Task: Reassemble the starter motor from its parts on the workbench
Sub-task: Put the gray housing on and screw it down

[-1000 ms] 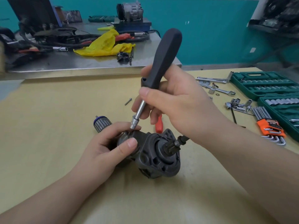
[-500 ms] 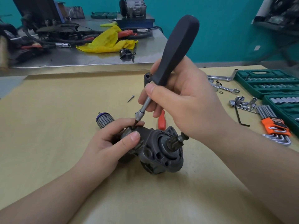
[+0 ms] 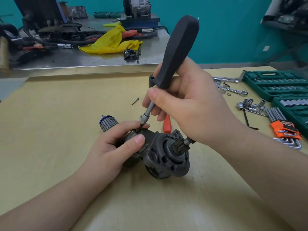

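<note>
The dark grey starter motor housing (image 3: 164, 157) lies on the wooden workbench (image 3: 50, 139), its pinion gear (image 3: 180, 145) pointing right. My left hand (image 3: 113, 147) grips the housing's left end, thumb on top. My right hand (image 3: 188, 104) holds a black-handled driver (image 3: 178, 50) tilted, its chrome shaft and bit touching a screw on top of the housing near my left fingertips. The armature (image 3: 107, 123) with a purple end lies just behind my left hand. A loose bolt (image 3: 135, 101) lies farther back.
Green socket cases (image 3: 276, 84), loose sockets (image 3: 250, 105), wrenches (image 3: 233, 90) and an orange hex key set (image 3: 285, 129) crowd the right side. A red-handled tool (image 3: 167, 125) lies behind the housing. A steel table (image 3: 83, 59) with a yellow rag and cables stands beyond.
The driver's handle has risen and tilted more upright, and a dark bit now shows below the socket, meeting the housing top. My left hand keeps its grip on the housing.
</note>
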Demonstrator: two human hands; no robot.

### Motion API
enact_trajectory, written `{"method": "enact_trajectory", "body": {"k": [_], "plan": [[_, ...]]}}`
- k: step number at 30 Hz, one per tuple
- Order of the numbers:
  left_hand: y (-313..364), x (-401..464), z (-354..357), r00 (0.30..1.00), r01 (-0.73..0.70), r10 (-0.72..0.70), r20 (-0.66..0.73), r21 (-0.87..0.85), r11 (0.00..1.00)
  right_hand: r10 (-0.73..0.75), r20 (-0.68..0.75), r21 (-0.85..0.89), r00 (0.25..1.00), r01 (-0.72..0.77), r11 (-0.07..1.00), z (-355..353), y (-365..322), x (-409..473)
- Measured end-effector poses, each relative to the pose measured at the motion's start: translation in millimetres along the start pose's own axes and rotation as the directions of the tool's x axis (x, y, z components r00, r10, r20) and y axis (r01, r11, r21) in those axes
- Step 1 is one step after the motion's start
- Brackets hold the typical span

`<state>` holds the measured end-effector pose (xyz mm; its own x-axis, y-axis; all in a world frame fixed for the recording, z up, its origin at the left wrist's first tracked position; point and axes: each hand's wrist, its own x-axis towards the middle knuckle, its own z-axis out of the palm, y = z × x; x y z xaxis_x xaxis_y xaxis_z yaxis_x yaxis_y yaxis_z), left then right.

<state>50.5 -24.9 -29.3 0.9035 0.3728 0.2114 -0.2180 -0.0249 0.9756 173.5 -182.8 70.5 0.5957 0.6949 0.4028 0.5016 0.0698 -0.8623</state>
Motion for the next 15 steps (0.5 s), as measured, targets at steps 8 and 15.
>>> {"method": "enact_trajectory", "body": {"k": [8, 15], "plan": [[-2.0, -0.7, 0.2, 1.0, 0.013, -0.013, -0.005, 0.005, 1.0, 0.009, -0.04, 0.055, 0.999, -0.006, 0.998, 0.2, -0.5, -0.4], [-2.0, -0.6, 1.6, 1.0, 0.001, -0.001, -0.001, -0.014, 1.0, 0.012, -0.02, 0.046, 1.0, -0.011, 0.999, -0.3, 1.4, 0.4]]}}
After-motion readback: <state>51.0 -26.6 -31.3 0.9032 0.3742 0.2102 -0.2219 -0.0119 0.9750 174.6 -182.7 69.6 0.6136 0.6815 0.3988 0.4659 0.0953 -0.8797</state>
